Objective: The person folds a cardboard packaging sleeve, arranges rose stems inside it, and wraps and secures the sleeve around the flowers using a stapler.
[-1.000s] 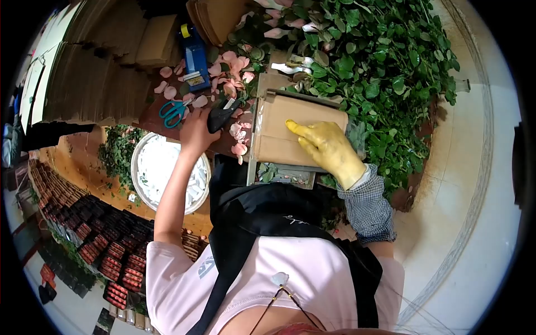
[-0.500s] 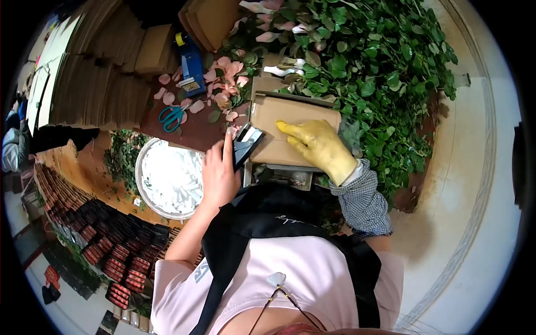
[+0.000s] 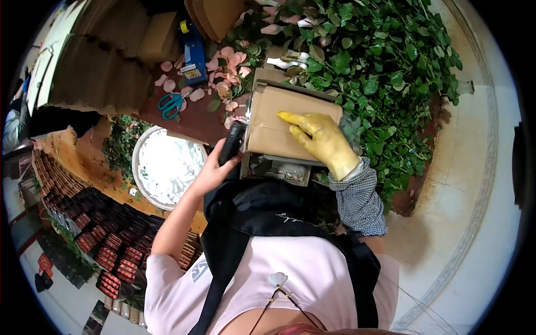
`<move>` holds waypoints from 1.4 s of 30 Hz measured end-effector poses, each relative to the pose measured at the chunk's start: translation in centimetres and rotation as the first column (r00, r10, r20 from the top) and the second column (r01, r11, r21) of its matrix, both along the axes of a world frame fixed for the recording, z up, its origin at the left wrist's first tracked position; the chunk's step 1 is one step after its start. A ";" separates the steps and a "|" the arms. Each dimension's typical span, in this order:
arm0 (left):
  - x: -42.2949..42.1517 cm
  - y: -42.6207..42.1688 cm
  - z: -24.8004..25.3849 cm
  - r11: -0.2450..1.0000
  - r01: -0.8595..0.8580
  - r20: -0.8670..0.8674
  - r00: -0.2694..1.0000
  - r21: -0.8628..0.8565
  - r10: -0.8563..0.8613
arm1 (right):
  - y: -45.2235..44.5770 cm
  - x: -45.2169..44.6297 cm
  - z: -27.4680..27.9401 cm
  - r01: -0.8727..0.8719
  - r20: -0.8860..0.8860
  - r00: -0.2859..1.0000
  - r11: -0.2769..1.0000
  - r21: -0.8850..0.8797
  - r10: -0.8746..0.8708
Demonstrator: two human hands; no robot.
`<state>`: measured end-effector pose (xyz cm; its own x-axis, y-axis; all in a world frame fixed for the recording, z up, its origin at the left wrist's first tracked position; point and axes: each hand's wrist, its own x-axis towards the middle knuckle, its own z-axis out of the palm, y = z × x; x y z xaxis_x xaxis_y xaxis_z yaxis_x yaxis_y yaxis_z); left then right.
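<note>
My left hand, bare, is wrapped round a black stapler, held upright against the left edge of a cardboard packet. Over the packet lies my right hand in a yellow glove, its thumb and fingers apart and touching the brown surface. The packet rests on a wooden frame or box, whose open lower part shows at the front with bits inside that are too small to tell. Clear plastic sticks out at the packet's right side.
Teal scissors, a blue tape dispenser and pink petals lie on the table at left. Leafy stems cover the right. A round tub of white pieces stands at left, below stacked cardboard.
My left hand first drew the stapler back toward my body, then turned it upright against the packet's left edge. My right hand has stayed on the packet.
</note>
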<state>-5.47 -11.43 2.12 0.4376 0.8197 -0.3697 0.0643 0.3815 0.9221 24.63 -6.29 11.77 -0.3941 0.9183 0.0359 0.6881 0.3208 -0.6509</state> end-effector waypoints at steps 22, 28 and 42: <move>-2.8 0.3 -0.4 0.462 0.605 -0.754 0.597 0.648 0.276 | 1.3 -2.5 4.4 0.229 0.145 0.973 0.808 -0.543 -0.178; -3.0 4.3 -1.4 0.283 0.697 -0.750 0.584 0.659 0.309 | 1.4 -2.4 3.6 0.300 0.105 0.948 0.736 -0.607 -0.300; -3.6 11.4 -1.0 0.853 0.309 0.287 0.937 -0.421 -0.198 | 1.0 -2.2 1.7 0.121 0.137 0.986 0.975 -0.188 -0.096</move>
